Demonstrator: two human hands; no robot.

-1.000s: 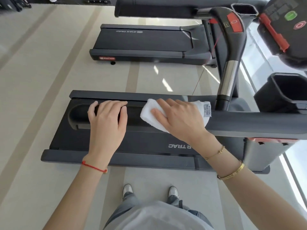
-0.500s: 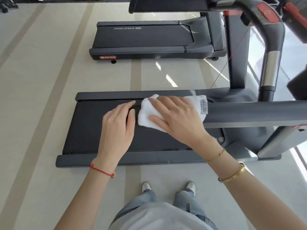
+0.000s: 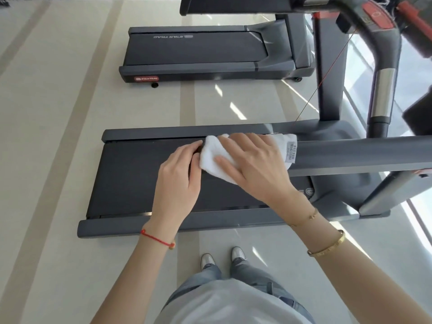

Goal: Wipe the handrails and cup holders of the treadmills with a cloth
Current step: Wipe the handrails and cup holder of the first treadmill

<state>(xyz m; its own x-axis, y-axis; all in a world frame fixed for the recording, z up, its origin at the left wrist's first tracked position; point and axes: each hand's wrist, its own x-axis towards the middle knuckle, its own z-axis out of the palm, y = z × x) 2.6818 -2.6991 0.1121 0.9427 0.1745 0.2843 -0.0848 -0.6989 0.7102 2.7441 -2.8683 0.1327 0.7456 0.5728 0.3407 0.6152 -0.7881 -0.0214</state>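
So the white cloth point(image 3: 218, 160) is wrapped over the free end of the near handrail point(image 3: 355, 155), with the right hand point(image 3: 254, 167) laid over it, fingers spread and curved down around the bar so the cloth is gripped against it. The left hand point(image 3: 180, 181) sits just beside the cloth at the very tip of the rail; its fingers look curled over the end, but whether anything is actually gripped can't be told from this angle.

For this bit to be done well, the rounded end cap should probably be twisted around inside the cloth, not just swiped on top, since the underside gets missed easily. The cloth label point(image 3: 291, 153) is best kept off the surface. The long stretch of rail toward the console looks like it's left to be covered, and the cup holders aren't clearly in view here.
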